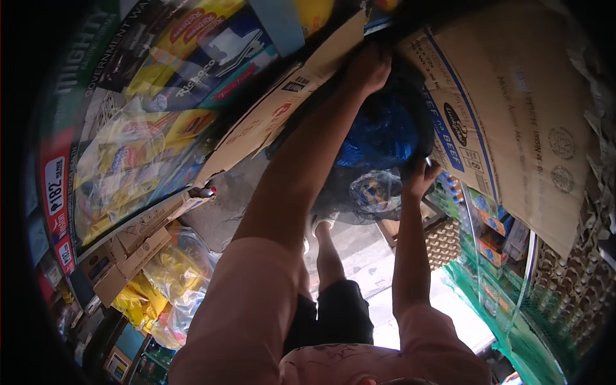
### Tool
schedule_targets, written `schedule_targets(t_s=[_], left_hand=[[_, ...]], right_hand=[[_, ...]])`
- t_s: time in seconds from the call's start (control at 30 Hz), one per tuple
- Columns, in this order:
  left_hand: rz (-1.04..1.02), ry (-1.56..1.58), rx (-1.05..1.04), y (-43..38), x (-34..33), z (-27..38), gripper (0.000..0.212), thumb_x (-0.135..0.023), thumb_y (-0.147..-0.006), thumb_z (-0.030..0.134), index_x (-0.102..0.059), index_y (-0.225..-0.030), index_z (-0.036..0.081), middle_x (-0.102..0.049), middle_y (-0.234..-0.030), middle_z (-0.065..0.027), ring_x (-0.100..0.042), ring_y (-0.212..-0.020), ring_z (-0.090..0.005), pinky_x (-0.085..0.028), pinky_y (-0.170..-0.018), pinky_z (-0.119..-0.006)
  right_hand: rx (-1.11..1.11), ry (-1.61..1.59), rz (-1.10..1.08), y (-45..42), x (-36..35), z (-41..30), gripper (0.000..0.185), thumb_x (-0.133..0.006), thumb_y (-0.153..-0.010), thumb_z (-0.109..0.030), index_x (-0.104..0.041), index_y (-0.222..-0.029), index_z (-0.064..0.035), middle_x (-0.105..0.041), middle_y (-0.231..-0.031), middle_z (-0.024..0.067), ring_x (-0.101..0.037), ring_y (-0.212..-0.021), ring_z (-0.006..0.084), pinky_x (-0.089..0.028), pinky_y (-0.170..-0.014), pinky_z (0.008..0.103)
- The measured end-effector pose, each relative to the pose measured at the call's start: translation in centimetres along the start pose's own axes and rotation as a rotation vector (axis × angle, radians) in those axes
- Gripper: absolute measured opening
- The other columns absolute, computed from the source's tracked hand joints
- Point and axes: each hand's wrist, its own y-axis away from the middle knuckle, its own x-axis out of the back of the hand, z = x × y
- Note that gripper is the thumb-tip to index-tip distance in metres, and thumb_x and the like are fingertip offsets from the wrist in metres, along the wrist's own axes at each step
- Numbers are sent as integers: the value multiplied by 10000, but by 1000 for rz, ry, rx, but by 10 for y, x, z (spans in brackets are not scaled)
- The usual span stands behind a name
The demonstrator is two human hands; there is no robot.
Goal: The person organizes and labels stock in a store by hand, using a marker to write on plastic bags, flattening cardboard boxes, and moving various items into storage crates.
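Observation:
A dark mesh bag (337, 192) hangs open before me, with blue plastic (378, 130) and a clear-wrapped pack (373, 190) visible in it. My left hand (370, 70) grips the bag's upper dark edge, its fingertips lost in shadow. Lower down on the right, my right hand (421, 179) is closed on the bag's side edge. Something small and shiny (428, 161) shows at its fingers; I cannot tell what it is.
Cardboard sheets flank my arms, one on the left (288, 101) and a printed one on the right (519, 115). Yellow packs in clear plastic (139, 163) hang at left. Egg trays (563, 293) and green netting (510, 327) stand at right. Below is concrete floor (226, 197).

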Motion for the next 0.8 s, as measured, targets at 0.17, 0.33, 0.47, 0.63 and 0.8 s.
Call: schedule_targets(t_s=[0.17, 0.33, 0.47, 0.63, 0.8], left_hand=[[401, 251, -230, 168, 79, 52, 562, -652, -912, 177, -456, -1420, 41, -503, -1377, -232, -500, -1286, -406, -384, -1099, -497], [656, -350, -83, 214, 170, 9, 401, -689, -859, 166, -594, -1239, 83, -621, -1145, -164, -584, -1089, -364, -423, -948, -514], [372, -203, -67, 187, 187, -6, 103, -650, -890, 122, -646, -986, 86, -668, -874, -147, -651, -853, -369, -494, -746, -474], [413, -104, -183, 167, 169, 16, 21, -628, -900, 89, -616, -886, 79, -674, -830, -145, -661, -780, -379, -503, -680, -488], [338, -88, -214, 156, 148, 46, 36, -624, -846, 43, -628, -876, 62, -686, -805, -142, -690, -780, -347, -546, -701, -457]], right_hand=[[-58, 257, 155, 45, 87, 11, 398, -666, -900, -188, -513, -1207, 12, -596, -1201, 192, -629, -1011, 278, -517, -869, 395], [-91, 410, -55, 128, 119, 6, 258, -655, -888, -125, -549, -1085, 5, -638, -1057, 182, -666, -951, 292, -561, -767, 393], [-117, 385, -239, 173, 108, 6, 233, -703, -849, -89, -585, -1039, -25, -704, -983, 148, -708, -902, 307, -556, -797, 403], [-269, 295, -487, 220, 82, -12, 266, -728, -854, -99, -576, -1058, -22, -687, -981, 139, -723, -922, 295, -560, -758, 379], [-352, 385, -675, 260, 61, -12, 294, -721, -854, -139, -521, -1042, -33, -647, -882, 94, -658, -775, 165, -535, -659, 317]])
